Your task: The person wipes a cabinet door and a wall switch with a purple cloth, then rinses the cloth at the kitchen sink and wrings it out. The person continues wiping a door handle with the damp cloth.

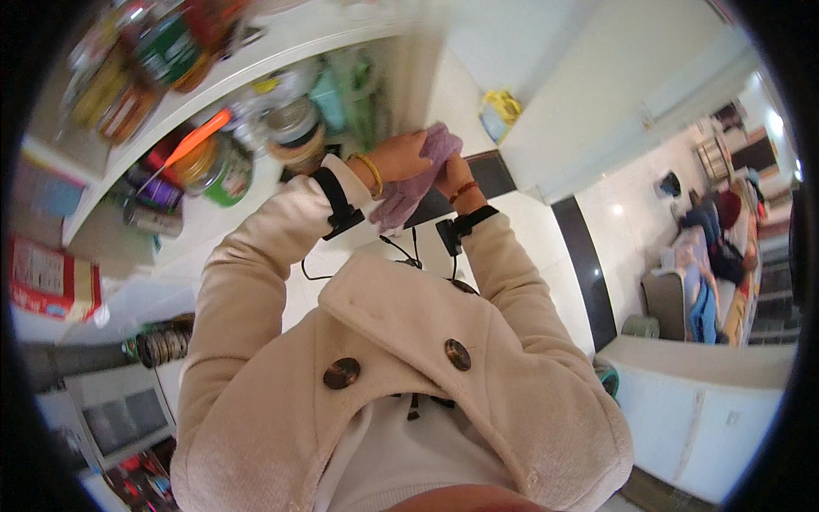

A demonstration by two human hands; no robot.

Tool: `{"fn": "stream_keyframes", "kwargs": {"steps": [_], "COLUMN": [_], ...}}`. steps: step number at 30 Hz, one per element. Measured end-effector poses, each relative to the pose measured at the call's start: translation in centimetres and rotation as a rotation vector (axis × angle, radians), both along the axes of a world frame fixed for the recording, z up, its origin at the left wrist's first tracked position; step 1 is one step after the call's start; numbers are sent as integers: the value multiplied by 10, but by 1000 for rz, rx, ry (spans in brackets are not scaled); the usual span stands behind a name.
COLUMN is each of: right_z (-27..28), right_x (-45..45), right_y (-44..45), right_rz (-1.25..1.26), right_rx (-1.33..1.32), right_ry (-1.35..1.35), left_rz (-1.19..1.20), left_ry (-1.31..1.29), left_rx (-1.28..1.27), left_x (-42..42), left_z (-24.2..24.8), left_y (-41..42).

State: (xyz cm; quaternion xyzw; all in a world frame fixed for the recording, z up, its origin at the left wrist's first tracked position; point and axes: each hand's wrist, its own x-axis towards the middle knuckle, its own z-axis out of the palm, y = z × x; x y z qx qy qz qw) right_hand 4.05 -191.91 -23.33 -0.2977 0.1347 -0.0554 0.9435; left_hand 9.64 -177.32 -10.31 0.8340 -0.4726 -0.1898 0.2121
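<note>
A purple cloth is bunched between my two hands, in front of my chest and over the floor. My left hand, with a yellow bangle at the wrist, grips its upper part. My right hand, with a red beaded bracelet, holds it from the other side; its fingers are partly hidden behind the cloth. One end of the cloth hangs down towards me. Both wrists carry black straps with small devices and cables.
Shelves at the left hold jars, bottles and an orange-handled tool. A yellow and blue bag lies near a white panel ahead. White cabinets stand at the right; beyond, a person is on a sofa.
</note>
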Motion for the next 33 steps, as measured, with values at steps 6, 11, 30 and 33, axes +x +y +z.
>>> {"fn": "stream_keyframes", "kwargs": {"steps": [6,11,30,33], "right_z": [61,56,-11,8], "right_x": [-33,-49,228,293], "right_y": [-153,-265,-450,-477], "right_rz": [-195,-266,50,15], "right_rx": [-140,-175,-273,-323], "right_ry": [-198,26,76,77], "left_rz": [-101,-69,115,162], "left_ry": [-260,129,136,257], "left_rx": [-578,-321,-300,-382], "left_x": [-26,-19,291,362], "left_z": [-21,-26,-80,-53], "left_y": [-157,-288,-447,-462]}}
